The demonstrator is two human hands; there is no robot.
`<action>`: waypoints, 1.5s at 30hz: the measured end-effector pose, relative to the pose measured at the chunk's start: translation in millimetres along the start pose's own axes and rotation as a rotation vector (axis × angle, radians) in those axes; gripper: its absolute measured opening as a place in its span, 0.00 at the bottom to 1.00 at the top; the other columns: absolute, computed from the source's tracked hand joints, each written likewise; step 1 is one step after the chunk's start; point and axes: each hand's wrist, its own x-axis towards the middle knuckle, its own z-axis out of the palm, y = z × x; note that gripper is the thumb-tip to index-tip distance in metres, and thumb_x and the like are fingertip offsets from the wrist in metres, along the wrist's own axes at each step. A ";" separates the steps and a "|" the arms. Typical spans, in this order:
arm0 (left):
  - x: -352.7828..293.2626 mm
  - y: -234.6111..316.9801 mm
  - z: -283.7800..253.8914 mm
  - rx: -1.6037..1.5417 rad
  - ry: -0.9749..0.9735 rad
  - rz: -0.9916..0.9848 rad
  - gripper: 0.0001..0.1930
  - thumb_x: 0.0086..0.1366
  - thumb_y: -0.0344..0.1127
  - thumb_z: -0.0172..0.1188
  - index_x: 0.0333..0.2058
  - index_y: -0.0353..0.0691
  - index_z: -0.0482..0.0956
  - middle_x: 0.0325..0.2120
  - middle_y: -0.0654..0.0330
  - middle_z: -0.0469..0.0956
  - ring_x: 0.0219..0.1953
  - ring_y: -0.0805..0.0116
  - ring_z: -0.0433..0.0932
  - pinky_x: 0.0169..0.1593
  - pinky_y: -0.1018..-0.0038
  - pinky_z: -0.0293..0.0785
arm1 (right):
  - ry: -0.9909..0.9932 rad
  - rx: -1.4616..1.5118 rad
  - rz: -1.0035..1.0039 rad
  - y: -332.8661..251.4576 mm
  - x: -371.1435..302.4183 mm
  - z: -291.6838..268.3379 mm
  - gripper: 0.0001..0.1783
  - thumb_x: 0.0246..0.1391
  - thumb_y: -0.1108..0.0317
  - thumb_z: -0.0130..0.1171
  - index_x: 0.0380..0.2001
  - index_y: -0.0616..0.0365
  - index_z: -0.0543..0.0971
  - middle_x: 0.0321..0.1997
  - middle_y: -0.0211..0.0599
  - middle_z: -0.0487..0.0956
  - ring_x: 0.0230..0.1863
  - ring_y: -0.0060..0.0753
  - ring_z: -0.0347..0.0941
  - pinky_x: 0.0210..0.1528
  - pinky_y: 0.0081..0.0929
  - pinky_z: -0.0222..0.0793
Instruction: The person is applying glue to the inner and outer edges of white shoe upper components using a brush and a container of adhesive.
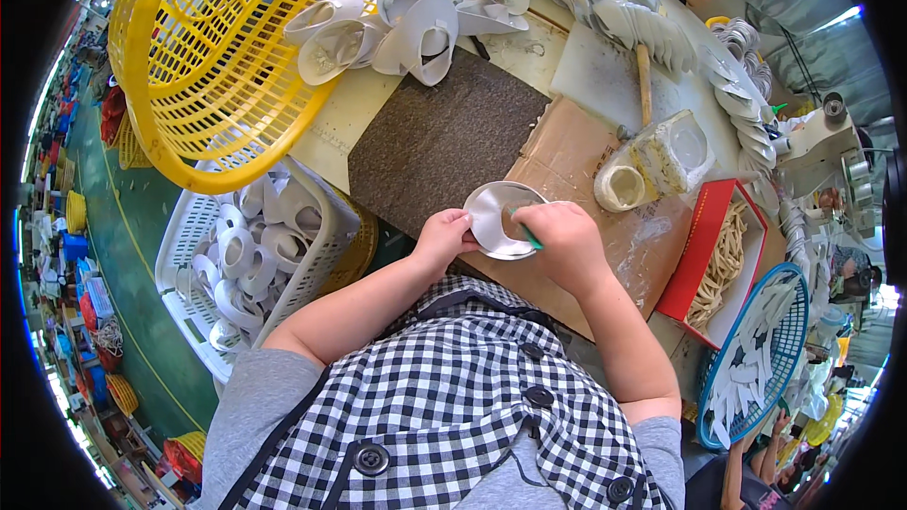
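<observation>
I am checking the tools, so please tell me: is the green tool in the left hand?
No, the right hand grips the green tool, while the left hand holds the white ring.

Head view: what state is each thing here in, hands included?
Left hand, pinching white curved piece
Right hand, closed around green tool
White curved piece, held at its left edge
Red box, open, holding tan strips
White basket, loaded with white pieces
Yellow basket, tilted
Blue basket, tilted, holding white strips
Small tub, open-topped
</observation>
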 end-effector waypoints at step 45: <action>-26.4 24.7 38.2 0.053 -0.248 0.092 0.19 0.68 0.36 0.45 0.54 0.34 0.67 0.46 0.58 0.73 0.49 0.69 0.72 0.55 0.69 0.67 | 0.705 1.014 0.675 24.2 -32.3 5.3 0.08 0.59 0.69 0.54 0.40 0.60 0.71 0.33 0.28 0.72 0.33 0.20 0.68 0.38 0.20 0.67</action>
